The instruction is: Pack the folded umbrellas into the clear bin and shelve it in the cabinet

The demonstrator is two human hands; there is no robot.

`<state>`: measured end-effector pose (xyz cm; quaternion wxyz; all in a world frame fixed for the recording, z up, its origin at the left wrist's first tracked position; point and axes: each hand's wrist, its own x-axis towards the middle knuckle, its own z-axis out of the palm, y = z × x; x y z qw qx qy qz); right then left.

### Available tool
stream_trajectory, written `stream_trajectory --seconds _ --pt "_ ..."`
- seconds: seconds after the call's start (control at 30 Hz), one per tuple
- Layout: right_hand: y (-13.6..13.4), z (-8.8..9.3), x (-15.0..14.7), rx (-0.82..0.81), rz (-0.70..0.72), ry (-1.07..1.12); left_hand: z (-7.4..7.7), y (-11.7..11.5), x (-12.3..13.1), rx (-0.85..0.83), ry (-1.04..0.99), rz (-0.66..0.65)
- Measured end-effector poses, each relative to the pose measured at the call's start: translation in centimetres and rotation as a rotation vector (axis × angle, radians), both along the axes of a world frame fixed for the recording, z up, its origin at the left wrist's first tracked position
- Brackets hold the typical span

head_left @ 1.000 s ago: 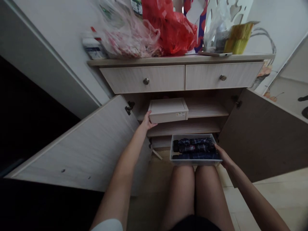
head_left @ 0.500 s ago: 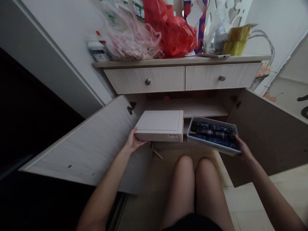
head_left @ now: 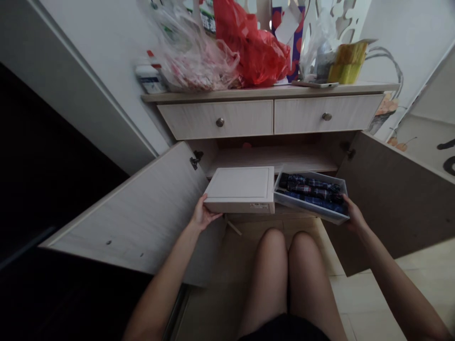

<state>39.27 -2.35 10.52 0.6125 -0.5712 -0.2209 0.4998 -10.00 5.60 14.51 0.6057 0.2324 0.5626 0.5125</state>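
My left hand (head_left: 205, 214) grips the near left corner of a white box (head_left: 240, 183), thumb at its side and fingers underneath. A small label shows on the box's front. On the right, my right hand (head_left: 353, 214) is closed on the end of a translucent plastic bin (head_left: 323, 216). Inside the bin lie several dark plaid folded umbrellas (head_left: 309, 192), side by side. The box and the bin are held in front of the open cabinet, their inner ends close together. Fingers under the box and behind the bin are partly hidden.
The left cabinet door (head_left: 142, 213) and right door (head_left: 394, 199) stand open on either side. Behind is an inner shelf (head_left: 273, 157), below two knobbed drawers. A red plastic bag (head_left: 252, 52), a clear bag (head_left: 199, 61) and a white bottle (head_left: 150, 79) crowd the top. My knees are below.
The white box has shifted slightly right and the bin slightly left, so their ends are nearer each other. Both hands keep their hold, and the view has moved a little.
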Motion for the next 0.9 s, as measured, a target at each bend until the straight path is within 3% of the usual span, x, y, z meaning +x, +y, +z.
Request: stream_trajectory --seconds 0.13,0.33,0.63,0.9 --pt "-0.1 0.6 -0.4 -0.088 -0.076 0.098 -0.1 -0.3 0.1 0.007 -0.025 -0.015" --pt "-0.2 0.6 -0.6 -0.064 -0.098 0.070 0.1 -0.2 0.7 -0.001 -0.017 0.009" --pt "-0.6 1.9 -1.7 -0.084 0.011 0.058 -0.5 -0.3 1.5 -0.024 0.003 0.038" --pt "0.8 3.2 -2.2 -0.102 0.070 0.055 -0.3 -1.0 1.1 -0.002 0.021 0.071"
